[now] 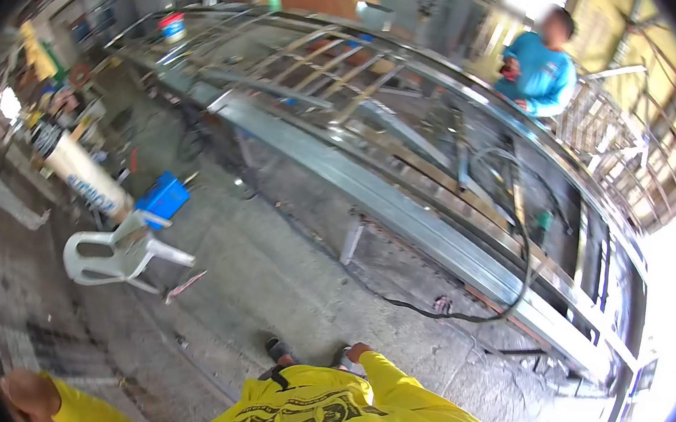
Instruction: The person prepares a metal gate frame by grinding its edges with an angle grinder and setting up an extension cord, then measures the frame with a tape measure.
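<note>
My left hand (31,393) hangs out at the lower left edge of the view, blurred, its fingers not distinct. Low in front of my yellow shirt (310,412) is my right hand (358,352), beside one of my sandalled feet (346,361); its fingers are mostly hidden and no object shows in it. Both arms are away from the long metal workbench (357,184). Nearest ahead on the floor is a black cable (402,304), which loops down from the bench.
A white plastic chair (105,258), a blue box (163,197) and a large cylinder (85,170) stand left. A welded metal frame (331,68) and a red-and-white bucket (172,27) are on the bench. A person in a blue shirt (542,72) stands behind it.
</note>
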A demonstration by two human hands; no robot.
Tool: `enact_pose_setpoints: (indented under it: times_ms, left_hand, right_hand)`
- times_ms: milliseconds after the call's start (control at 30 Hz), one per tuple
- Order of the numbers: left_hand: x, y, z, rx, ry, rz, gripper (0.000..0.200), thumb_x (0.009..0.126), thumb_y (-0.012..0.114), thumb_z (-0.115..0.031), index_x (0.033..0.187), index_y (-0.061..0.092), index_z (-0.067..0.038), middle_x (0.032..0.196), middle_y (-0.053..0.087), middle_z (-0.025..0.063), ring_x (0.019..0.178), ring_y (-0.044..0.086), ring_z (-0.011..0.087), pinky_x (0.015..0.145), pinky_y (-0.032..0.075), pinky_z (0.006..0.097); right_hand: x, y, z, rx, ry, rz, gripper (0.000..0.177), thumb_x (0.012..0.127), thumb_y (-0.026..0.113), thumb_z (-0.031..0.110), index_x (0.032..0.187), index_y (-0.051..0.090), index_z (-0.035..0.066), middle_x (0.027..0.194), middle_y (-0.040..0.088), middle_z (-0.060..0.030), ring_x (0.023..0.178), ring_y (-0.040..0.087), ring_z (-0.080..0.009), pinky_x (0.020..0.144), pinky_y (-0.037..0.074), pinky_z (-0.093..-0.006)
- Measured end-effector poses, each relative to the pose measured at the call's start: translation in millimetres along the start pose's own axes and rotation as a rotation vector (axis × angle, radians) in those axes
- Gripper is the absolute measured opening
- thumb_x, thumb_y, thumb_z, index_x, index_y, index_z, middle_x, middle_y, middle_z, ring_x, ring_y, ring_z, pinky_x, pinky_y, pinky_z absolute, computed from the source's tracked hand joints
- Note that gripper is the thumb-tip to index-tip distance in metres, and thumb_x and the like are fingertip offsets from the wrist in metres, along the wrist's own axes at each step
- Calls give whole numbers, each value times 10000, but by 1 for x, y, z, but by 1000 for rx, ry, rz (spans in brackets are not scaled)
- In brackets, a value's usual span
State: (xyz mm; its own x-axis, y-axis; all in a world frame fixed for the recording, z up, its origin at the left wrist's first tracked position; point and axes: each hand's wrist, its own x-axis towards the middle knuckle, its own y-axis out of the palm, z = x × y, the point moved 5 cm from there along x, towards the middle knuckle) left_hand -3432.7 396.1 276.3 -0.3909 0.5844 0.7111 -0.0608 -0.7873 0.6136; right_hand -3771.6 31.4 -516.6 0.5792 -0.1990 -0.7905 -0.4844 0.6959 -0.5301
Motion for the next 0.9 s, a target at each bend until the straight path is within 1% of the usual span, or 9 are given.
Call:
enact_pose_setpoints:
  times_ms: [67,167,267,367,433,533,667,833,900]
  left_hand:
    - [-4,96,-65,426,428,334,655,864,575,-549,425,351,-118,380,229,10,328,134,110,368,111,293]
    - [-7,94,-61,406,399,349,655,865,583,-539,421,366,-110,379,245,6,323,160,101,359,122,291]
    - [-11,123,-78,322,395,408,627,883,588,-483,424,392,-104,378,251,5,320,174,99,351,136,284]
    - [-8,150,-101,252,405,475,602,902,592,-427,427,418,-99,377,258,5,316,189,98,343,151,276]
    - [-14,119,-77,320,424,407,593,909,587,-403,430,417,-99,377,257,3,317,181,97,341,156,275]
    - [-18,117,-77,347,442,391,588,912,585,-396,434,417,-98,375,250,1,321,169,95,342,158,277]
    - [-25,110,-73,352,356,423,596,905,590,-411,427,406,-107,372,242,-1,330,147,93,347,150,281]
    - [-35,101,-59,247,462,322,613,896,595,-432,410,389,-120,373,232,-2,337,127,93,355,134,282]
    - [-40,112,-68,247,433,345,622,894,593,-444,405,383,-122,371,226,-1,337,122,92,356,130,282]
  right_hand:
    - [-3,4,-5,110,94,-4,437,926,352,356,1059,645,60,1077,635,-207,1022,595,-403,859,479,-490]
    - [-12,2,-6,114,199,31,487,920,341,393,1081,641,44,1116,623,-213,1039,590,-398,879,469,-479]
    - [-67,-37,16,211,162,-53,504,924,323,398,1096,639,45,1134,618,-212,1043,593,-388,880,471,-466]
    - [-10,16,-14,249,170,-18,551,914,328,466,1082,642,45,1128,620,-211,1049,581,-399,890,459,-474]
    - [8,31,-22,134,81,-14,600,900,337,531,1081,640,46,1099,625,-226,1044,579,-405,889,451,-483]
    - [-21,10,-23,366,258,-77,597,819,460,542,1122,644,62,1144,624,-193,1086,584,-361,931,457,-430]
    - [-53,-9,-19,375,317,-28,636,838,438,561,1136,626,31,1163,607,-213,1111,565,-369,938,448,-436]
    - [-60,-5,-28,472,339,-96,750,837,409,650,1114,624,-13,1151,603,-237,1122,551,-383,946,433,-441]
    - [-45,5,-40,322,262,-67,639,880,375,570,1090,642,29,1126,613,-226,1093,559,-391,923,446,-449]
